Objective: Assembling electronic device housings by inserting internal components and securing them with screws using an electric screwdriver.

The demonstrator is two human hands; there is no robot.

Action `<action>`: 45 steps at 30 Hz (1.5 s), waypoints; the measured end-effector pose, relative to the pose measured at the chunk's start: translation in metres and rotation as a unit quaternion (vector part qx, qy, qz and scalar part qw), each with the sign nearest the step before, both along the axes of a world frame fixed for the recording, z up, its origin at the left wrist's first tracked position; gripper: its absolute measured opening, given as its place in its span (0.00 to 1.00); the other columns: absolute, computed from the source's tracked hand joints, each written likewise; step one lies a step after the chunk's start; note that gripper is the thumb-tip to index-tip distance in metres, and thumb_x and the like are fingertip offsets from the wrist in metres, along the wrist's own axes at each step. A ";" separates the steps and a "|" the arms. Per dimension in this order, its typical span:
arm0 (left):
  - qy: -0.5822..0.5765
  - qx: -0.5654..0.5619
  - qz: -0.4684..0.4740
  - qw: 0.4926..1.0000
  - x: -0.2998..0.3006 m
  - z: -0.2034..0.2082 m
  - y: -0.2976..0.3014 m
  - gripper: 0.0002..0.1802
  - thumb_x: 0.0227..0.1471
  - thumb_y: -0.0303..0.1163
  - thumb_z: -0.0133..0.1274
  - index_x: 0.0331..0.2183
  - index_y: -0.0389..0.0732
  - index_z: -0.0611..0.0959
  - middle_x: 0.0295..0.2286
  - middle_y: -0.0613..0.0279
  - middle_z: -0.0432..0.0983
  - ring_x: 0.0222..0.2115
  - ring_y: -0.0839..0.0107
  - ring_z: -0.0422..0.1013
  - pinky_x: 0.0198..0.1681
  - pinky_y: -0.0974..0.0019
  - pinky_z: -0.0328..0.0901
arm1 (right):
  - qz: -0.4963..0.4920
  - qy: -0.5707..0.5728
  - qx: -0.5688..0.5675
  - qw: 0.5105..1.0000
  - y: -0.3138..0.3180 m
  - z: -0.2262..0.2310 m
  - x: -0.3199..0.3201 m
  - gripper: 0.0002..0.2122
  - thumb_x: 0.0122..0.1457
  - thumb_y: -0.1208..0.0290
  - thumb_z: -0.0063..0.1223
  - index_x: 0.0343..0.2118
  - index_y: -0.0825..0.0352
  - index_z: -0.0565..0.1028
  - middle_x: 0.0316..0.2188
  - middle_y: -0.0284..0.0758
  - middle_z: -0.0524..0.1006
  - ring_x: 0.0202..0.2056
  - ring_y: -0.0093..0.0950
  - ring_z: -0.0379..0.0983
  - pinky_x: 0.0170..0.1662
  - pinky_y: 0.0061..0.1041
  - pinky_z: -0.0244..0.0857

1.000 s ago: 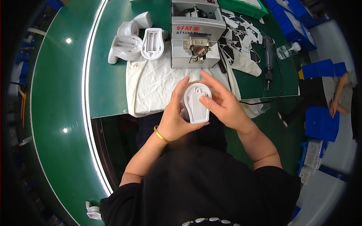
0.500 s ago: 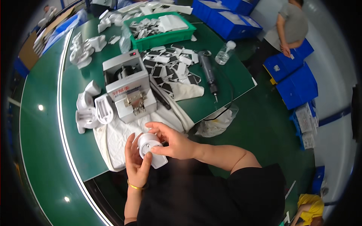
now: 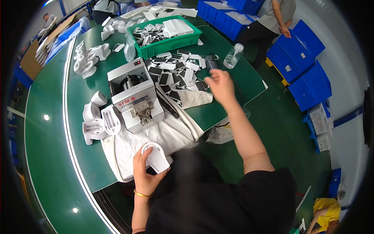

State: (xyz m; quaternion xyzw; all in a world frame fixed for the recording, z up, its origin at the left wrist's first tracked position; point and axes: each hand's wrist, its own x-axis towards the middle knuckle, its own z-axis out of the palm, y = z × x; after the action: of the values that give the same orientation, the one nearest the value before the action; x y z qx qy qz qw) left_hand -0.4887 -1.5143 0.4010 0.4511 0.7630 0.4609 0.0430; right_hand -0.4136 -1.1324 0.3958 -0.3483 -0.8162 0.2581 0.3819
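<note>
Green-topped worktable (image 3: 50, 156) w/ white cloth (image 3: 156, 136), grey boxy bench machine (image 3: 134, 97), green plastic tray (image 3: 167, 41); blue crates (image 3: 307, 74) on green floor. Since 0.5 s ago right hand (image 3: 220, 85) left the part & stretched out, fingers loosely open, holding nothing, over the scattered small black-and-white pieces (image 3: 175, 74). White rounded plastic housing (image 3: 156, 158) sat in left hand (image 3: 144, 173), fingers wrapped round it, near table edge

1 green crate (image 3: 171, 42) — 1 grey machine (image 3: 134, 99) — 1 water bottle (image 3: 233, 55)
</note>
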 end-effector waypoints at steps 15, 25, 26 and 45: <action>0.079 0.016 -0.017 0.997 0.004 -0.026 0.004 0.43 0.26 0.32 0.73 0.50 0.43 0.76 0.51 0.45 0.68 0.50 0.47 0.66 0.53 0.53 0.62 | 0.145 0.077 -0.453 0.876 0.059 0.004 0.014 0.16 0.44 0.73 0.60 0.38 0.70 0.73 0.25 0.34 0.73 0.25 0.28 0.72 0.31 0.32 0.69; 0.072 0.031 -0.008 0.997 0.000 -0.025 0.014 0.42 0.27 0.33 0.73 0.50 0.45 0.78 0.51 0.46 0.67 0.49 0.49 0.67 0.51 0.55 0.65 | 0.449 0.359 -0.354 0.738 -0.063 0.109 -0.037 0.28 0.54 0.79 0.49 0.60 0.66 0.59 0.44 0.40 0.70 0.46 0.36 0.70 0.54 0.43 0.64; 0.067 0.023 0.004 0.998 0.000 -0.025 0.013 0.42 0.27 0.33 0.73 0.50 0.45 0.78 0.51 0.46 0.67 0.49 0.49 0.67 0.51 0.55 0.65 | 0.459 0.354 -0.332 0.744 -0.075 0.115 -0.047 0.27 0.56 0.79 0.49 0.60 0.66 0.58 0.44 0.41 0.69 0.46 0.36 0.70 0.54 0.43 0.64; 0.042 0.047 -0.009 0.998 -0.001 -0.028 0.006 0.37 0.29 0.30 0.71 0.48 0.54 0.81 0.50 0.48 0.67 0.49 0.50 0.67 0.50 0.57 0.67 | 0.485 0.225 -0.138 0.834 -0.152 0.128 -0.112 0.30 0.45 0.79 0.68 0.53 0.69 0.67 0.31 0.29 0.74 0.32 0.18 0.72 0.40 0.18 0.67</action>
State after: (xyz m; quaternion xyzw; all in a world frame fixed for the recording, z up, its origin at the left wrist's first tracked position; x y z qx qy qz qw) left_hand -0.4898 -1.5080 0.3731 0.4782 0.7377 0.4765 -0.0066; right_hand -0.5259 -1.2848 0.5241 0.1106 -0.7281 0.5910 0.3290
